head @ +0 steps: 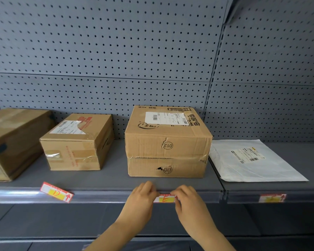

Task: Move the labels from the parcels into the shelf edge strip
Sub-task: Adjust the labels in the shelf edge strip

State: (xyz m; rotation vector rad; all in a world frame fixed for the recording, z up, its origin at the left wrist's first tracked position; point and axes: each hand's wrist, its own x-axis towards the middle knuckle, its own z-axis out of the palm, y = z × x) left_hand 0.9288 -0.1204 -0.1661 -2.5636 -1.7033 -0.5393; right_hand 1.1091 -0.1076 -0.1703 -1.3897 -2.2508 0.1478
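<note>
Far left: big carton on the grey shelf. Next, smaller taped box; in front of it a red-yellow label "D" lies tilted, half over the edge strip, not seated. Centre: box marked 013. Below it, left hand and right hand pinch opposite ends of label "E", fingers closed on it, pressing it at the strip. Right bay: white poly mailer flat on the shelf, third label sitting in the strip.
</note>
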